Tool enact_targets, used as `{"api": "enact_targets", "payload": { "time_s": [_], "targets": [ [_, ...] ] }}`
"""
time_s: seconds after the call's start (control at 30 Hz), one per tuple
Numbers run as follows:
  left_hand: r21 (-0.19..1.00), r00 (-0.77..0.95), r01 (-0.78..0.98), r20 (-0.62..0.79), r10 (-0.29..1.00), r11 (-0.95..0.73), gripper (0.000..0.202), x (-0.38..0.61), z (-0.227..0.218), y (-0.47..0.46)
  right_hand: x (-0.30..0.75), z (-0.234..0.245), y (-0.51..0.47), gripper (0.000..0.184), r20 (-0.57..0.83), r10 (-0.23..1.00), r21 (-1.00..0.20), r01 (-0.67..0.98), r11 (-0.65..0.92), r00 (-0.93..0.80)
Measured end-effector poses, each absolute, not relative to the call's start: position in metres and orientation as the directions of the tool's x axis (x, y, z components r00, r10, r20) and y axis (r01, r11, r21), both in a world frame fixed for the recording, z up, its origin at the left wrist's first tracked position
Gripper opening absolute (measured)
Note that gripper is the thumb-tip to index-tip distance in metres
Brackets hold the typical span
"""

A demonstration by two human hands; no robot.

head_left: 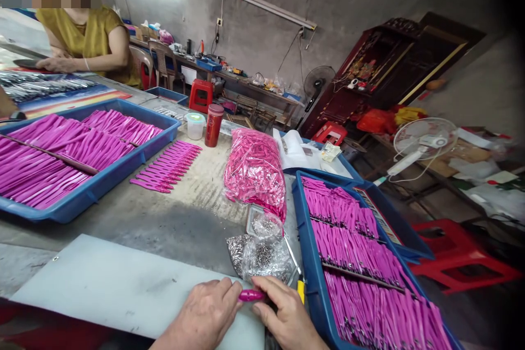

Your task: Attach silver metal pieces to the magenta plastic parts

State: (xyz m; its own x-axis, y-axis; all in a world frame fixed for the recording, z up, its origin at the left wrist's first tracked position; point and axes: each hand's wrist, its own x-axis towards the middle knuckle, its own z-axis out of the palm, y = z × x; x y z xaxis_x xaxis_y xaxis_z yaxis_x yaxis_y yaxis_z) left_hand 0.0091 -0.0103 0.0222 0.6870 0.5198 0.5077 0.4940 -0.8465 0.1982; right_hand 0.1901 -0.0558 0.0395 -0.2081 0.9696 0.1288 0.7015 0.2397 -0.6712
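At the near edge of the white board (pixel 106 284), my left hand (pixel 205 311) and my right hand (pixel 285 311) both pinch a small magenta plastic piece (pixel 251 296) between their fingertips. Just beyond them lies a clear bag of small metal parts (pixel 260 254). A blue tray (pixel 305 240) packed with rows of magenta pieces sits right beside my right hand. A yellow-handled tool (pixel 301 289) lies between the bag and that tray.
A big clear bag of pink parts (pixel 255 169) stands mid-table. A second blue tray (pixel 123 167) of magenta pieces is at left, loose magenta pieces (pixel 168 167) beside it. A red cup (pixel 214 124) and lidded tub (pixel 194 126) stand behind. A person in yellow (pixel 88 44) works far left.
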Motion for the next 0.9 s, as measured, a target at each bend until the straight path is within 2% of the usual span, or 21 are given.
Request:
{"api": "enact_targets", "payload": {
  "time_s": [0.27, 0.47, 0.57, 0.7, 0.83, 0.9],
  "targets": [
    [0.16, 0.691, 0.522, 0.496, 0.526, -0.838, 0.031, 0.01, 0.018, -0.008, 0.203, 0.047, -0.057, 0.017, 0.205, 0.974, -0.673, 0.709, 0.213, -0.097],
    [0.145, 0.67, 0.533, 0.53, 0.52, -0.834, 0.034, 0.01, 0.013, -0.004, 0.207, 0.053, -0.042, 0.02, 0.211, 0.977, -0.63, 0.77, 0.102, 0.043],
    [0.16, 0.668, 0.52, 0.536, 0.516, -0.839, 0.033, 0.011, 0.009, -0.003, 0.204, 0.052, -0.031, 0.022, 0.152, 0.987, -0.527, 0.849, 0.034, 0.055],
    [0.173, 0.668, 0.512, 0.536, 0.517, -0.841, 0.032, 0.011, 0.006, -0.003, 0.198, 0.05, -0.02, 0.024, 0.03, 0.998, -0.313, 0.949, -0.042, 0.055],
    [0.169, 0.657, 0.515, 0.552, 0.513, -0.841, 0.033, 0.011, 0.007, -0.004, 0.193, 0.053, -0.014, 0.026, -0.086, 0.993, -0.088, 0.992, -0.085, 0.077],
    [0.163, 0.655, 0.518, 0.555, 0.512, -0.84, 0.034, 0.011, 0.008, -0.004, 0.192, 0.056, -0.01, 0.027, -0.138, 0.987, -0.018, 0.997, -0.08, 0.077]
  ]
}}
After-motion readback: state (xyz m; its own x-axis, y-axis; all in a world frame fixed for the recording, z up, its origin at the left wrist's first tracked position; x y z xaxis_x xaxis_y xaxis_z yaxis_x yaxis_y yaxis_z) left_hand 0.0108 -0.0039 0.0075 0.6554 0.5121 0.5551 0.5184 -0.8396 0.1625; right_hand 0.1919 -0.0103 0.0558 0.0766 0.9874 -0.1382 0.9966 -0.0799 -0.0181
